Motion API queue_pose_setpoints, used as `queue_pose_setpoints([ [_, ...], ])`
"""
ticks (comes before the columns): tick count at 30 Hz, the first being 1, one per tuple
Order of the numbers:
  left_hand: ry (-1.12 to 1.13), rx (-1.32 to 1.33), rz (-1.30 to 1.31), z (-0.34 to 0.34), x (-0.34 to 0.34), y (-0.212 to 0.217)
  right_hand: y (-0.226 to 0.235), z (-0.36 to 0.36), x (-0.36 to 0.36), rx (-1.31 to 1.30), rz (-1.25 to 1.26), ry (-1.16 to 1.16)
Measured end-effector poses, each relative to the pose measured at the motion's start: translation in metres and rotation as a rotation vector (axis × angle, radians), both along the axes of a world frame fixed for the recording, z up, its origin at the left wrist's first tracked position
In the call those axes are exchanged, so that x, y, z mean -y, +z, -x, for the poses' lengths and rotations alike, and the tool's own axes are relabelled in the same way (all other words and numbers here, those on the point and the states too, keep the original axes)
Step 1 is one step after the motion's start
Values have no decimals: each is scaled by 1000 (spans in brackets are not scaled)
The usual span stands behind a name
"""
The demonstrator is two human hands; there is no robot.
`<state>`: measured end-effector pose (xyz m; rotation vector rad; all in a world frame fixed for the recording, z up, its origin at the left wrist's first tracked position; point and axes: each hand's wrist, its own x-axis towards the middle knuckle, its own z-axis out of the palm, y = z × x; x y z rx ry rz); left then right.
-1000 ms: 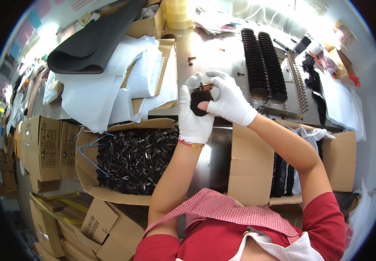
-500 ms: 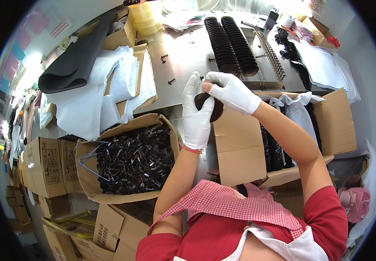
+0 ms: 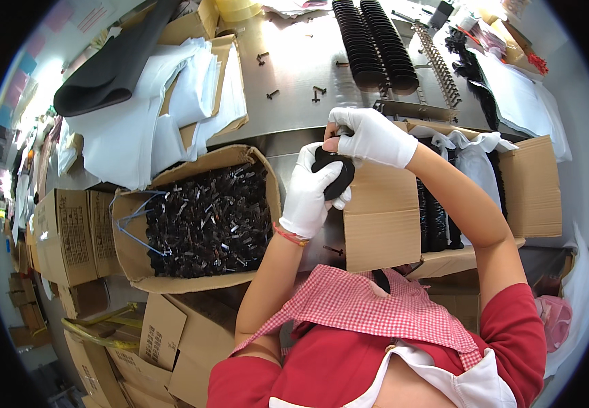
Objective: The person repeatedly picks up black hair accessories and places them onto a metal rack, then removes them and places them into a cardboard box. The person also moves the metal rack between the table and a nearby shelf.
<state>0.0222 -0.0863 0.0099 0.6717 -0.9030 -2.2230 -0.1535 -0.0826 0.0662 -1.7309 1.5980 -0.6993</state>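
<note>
Both my hands wear white gloves and meet over the front edge of the metal table. My left hand [image 3: 306, 200] is closed around a black, flat, round piece [image 3: 337, 180], its thumb lying across the face. It may be more than one disc stacked; I cannot tell. At the top of the round piece my right hand [image 3: 376, 138] is closed, thumb and forefinger bare at the tips and pinched together. What lies inside that pinch is hidden. Farther off, two rows of similar dark discs [image 3: 370, 51] stand on edge in a rack.
Left of my hands a cardboard box [image 3: 195, 284] holds many small black pieces [image 3: 209, 224]. An open carton [image 3: 383, 231] with white-wrapped black goods stands at the right. Small dark pieces [image 3: 272, 94] lie on the metal table [image 3: 294, 115]. White sheets [image 3: 131, 143] and a toothed metal strip [image 3: 437, 68] flank them.
The view has shifted, so the table's things sit higher. My left hand has turned with the round piece, showing more of its face. My right hand stays pinched at its top.
</note>
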Motion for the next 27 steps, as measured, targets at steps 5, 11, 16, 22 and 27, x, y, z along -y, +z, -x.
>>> queue_pose_setpoints([
  [5,63,-32,-142,-19,-5,-15,-8,-35,6,-679,454,438],
  [11,319,163,3,-47,-10,-12,-20,-68,39,-22,444,277],
  [16,390,223,63,-63,-13,-15,-33,-70,28,-71,151,356],
  [22,350,404,109,-73,-19,-30,-60,-96,6,-28,199,159],
  [27,356,493,5,-92,-25,-34,-60,-120,9,-342,377,382],
])
